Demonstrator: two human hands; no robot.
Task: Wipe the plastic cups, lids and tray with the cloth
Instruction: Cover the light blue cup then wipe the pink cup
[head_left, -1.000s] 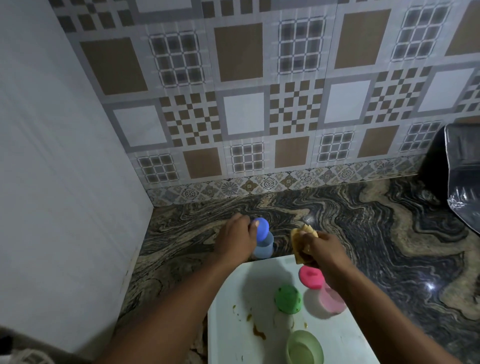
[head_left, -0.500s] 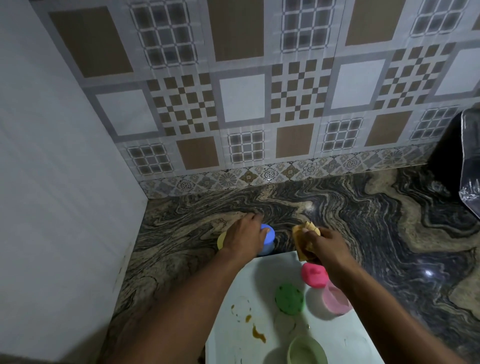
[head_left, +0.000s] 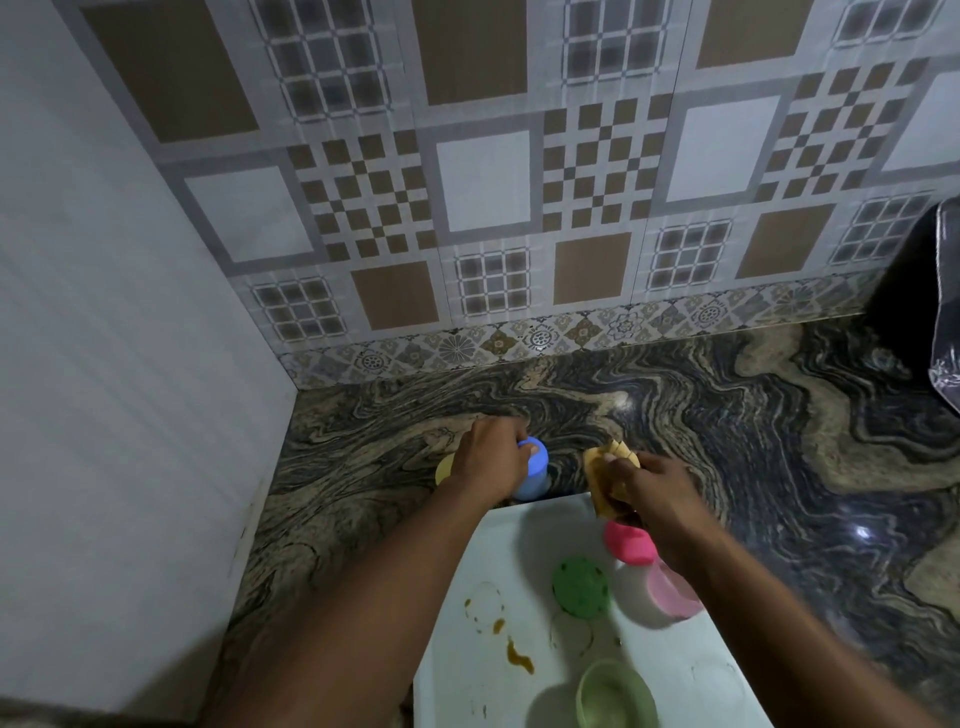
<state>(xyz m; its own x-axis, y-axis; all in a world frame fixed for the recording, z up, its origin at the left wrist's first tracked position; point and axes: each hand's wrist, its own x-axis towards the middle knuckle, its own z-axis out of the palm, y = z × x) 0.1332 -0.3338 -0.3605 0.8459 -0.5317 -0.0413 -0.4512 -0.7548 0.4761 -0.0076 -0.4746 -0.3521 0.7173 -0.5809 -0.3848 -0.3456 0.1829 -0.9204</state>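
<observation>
My left hand grips the blue lidded cup, which stands on the marble counter just beyond the white tray. A yellow piece peeks out left of that hand. My right hand holds the crumpled yellow cloth over the tray's far edge. On the tray lie a pink lid, a pink cup partly under my right forearm, a green lid and a green cup. Brown stains mark the tray.
The dark swirled marble counter runs to a patterned tiled wall behind and a plain white wall on the left. A dark object wrapped in shiny plastic stands at the far right.
My left hand has carried the blue cup a little left and set it down on the counter beside the yellow piece. My right hand with the cloth has barely moved.
</observation>
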